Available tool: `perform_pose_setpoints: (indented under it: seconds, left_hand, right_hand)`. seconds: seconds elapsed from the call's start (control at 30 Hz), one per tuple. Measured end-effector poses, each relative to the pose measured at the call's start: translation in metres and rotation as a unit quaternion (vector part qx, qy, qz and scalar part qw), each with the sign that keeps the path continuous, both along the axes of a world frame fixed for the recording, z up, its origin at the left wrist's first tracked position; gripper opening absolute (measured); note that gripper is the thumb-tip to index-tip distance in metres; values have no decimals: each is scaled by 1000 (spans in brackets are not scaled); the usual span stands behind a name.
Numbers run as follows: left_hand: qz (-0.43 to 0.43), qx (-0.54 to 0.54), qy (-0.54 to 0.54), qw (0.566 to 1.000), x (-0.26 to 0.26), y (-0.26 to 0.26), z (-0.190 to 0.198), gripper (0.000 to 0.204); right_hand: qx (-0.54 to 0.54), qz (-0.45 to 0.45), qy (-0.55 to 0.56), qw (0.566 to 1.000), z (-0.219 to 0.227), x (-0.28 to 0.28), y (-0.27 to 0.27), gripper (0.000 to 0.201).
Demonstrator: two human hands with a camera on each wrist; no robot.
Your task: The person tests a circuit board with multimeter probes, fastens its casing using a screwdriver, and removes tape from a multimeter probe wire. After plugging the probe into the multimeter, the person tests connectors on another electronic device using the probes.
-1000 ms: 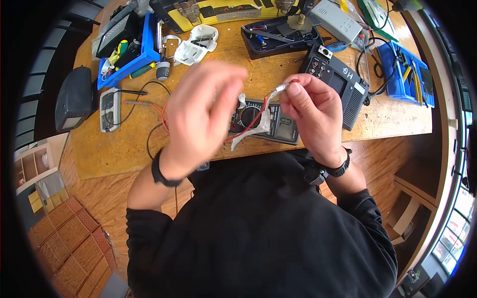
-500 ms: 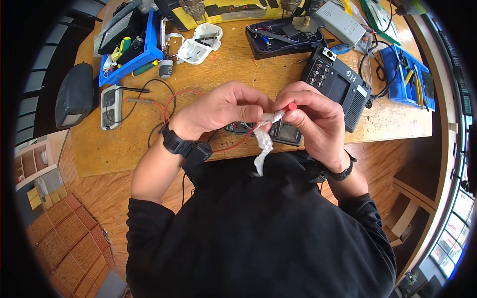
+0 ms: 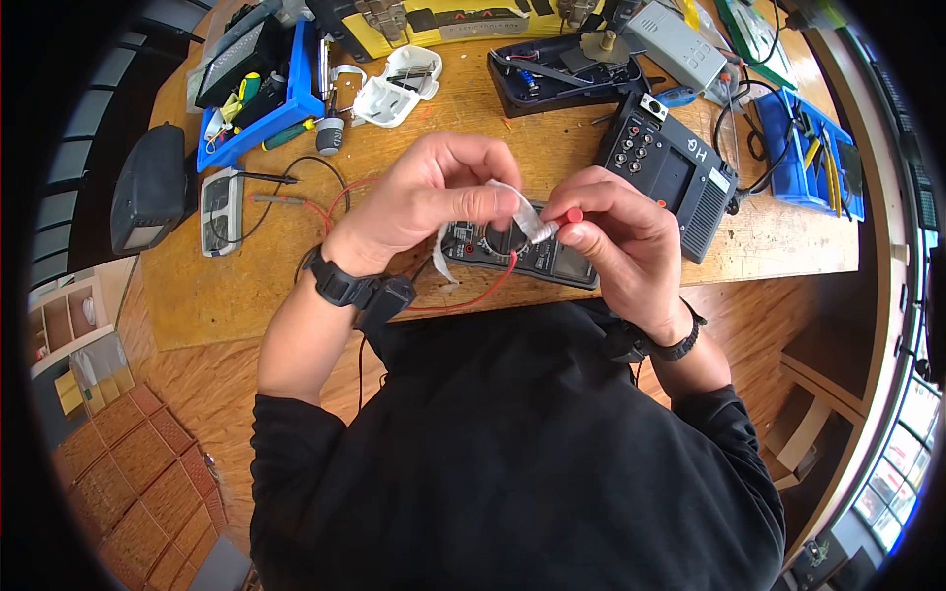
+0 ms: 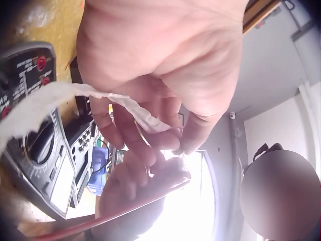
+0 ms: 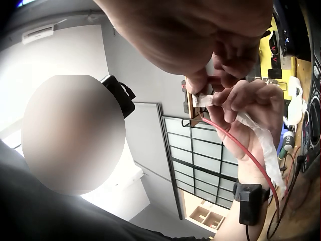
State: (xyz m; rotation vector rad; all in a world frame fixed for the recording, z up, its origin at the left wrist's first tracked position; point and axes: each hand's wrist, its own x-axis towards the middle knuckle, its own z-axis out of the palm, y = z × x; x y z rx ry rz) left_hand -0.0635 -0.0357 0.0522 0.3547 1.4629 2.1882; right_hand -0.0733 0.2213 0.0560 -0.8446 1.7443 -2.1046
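Note:
In the head view my right hand (image 3: 631, 236) pinches a red plug-like piece (image 3: 574, 215) whose near end is wrapped in white tape. My left hand (image 3: 434, 197) pinches the loose white strip (image 3: 527, 217) between thumb and finger, and its tail hangs below the palm. A red wire (image 5: 241, 143) runs from the wrapped end, as the right wrist view shows. Under the hands lies a black multimeter (image 3: 542, 258), partly covered by them. In the left wrist view the strip (image 4: 65, 91) trails across the palm side, past the meter's dial (image 4: 41, 143).
Beyond the hands stand an open white case (image 3: 396, 89), a black tray of parts (image 3: 562, 79) and a black device (image 3: 670, 158). Blue bins (image 3: 296, 98) with tools flank the table. A grey meter (image 3: 221, 212) with its leads lies at the left.
My left hand came from a blurred, raised position to the right hand, then moved slightly up and left with the strip. The strip's tail swung from below the hands to the left. The right hand stays nearly in place.

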Motion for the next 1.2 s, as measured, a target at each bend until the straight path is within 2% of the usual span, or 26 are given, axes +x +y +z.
perform_pose_setpoints:
  seconds: [0.07,0.1,0.17,0.2,0.23,0.27,0.33,0.4,0.43,0.5,0.57,0.6,0.63,0.7,0.73,0.83,0.87,0.9,0.97,1.0,1.07,1.1,1.17,1.2]
  left_hand:
    - [51,-90,31,994,-1,-3,12,20]
    - [51,-90,31,994,0,-4,17,20]
    - [100,-167,114,974,2,-5,26,18]
    - [130,-240,196,942,6,-1,39,15]
    - [130,-240,196,942,10,2,50,15]
    - [147,-288,285,902,14,6,59,13]
    - [185,-348,463,794,22,18,62,11]
    - [198,-361,599,687,31,36,61,13]
    - [197,-375,651,630,39,44,58,14]
    - [78,-401,681,608,65,59,58,14]
    - [65,-412,754,508,90,87,46,14]
    - [76,-427,744,509,93,92,42,12]
    - [71,-443,703,551,91,92,36,12]
    - [99,-441,654,607,77,85,38,8]
    - [130,-408,626,651,73,80,35,7]
    - [198,-345,500,769,66,64,41,27]
    - [216,-328,348,851,69,57,41,30]
    - [223,-263,332,878,69,44,31,66]
    - [352,-185,318,861,59,46,13,98]
    - [352,-186,317,861,54,47,9,98]
    - [365,-116,246,890,47,52,5,110]
    - [366,-116,246,890,47,56,5,110]
    - [320,-103,178,925,49,61,6,105]
    - [316,-86,176,928,49,61,1,97]
  right_hand:
    - [41,-27,21,999,1,1,1,9]
    - [82,-54,41,994,2,2,2,9]
    - [118,-71,69,988,3,3,3,10]
    - [154,-88,97,979,4,3,3,10]
    - [153,-88,96,980,6,3,3,10]
    - [174,-95,91,976,8,4,2,11]
    - [195,-105,86,971,7,5,-1,12]
    - [92,-119,-67,986,1,6,-7,15]
    - [92,-120,-67,986,1,4,-7,15]
    - [44,-96,-199,974,1,-6,-6,20]
    - [36,-90,-208,973,-3,-13,-5,16]
    - [-5,-82,-230,970,0,-13,-6,18]
    - [-45,-75,-250,964,4,-14,-6,20]
    - [-54,-71,-249,964,9,-9,-5,21]
    - [-55,-72,-256,962,10,-8,-5,22]
    - [-70,-70,-259,961,8,-9,-3,23]
    - [-80,-62,-258,961,8,-9,-3,22]
    - [-90,-54,-257,961,8,-9,-2,22]
    - [-88,-48,-257,961,6,-7,0,22]
    - [-86,-39,-255,962,6,-6,-1,23]
    - [-94,-33,-265,959,4,-4,-3,23]
    - [-102,-31,-273,956,4,-4,-4,23]
    - [-106,-30,-278,954,5,-3,-5,23]
    - [-110,-28,-284,952,5,-2,-5,23]
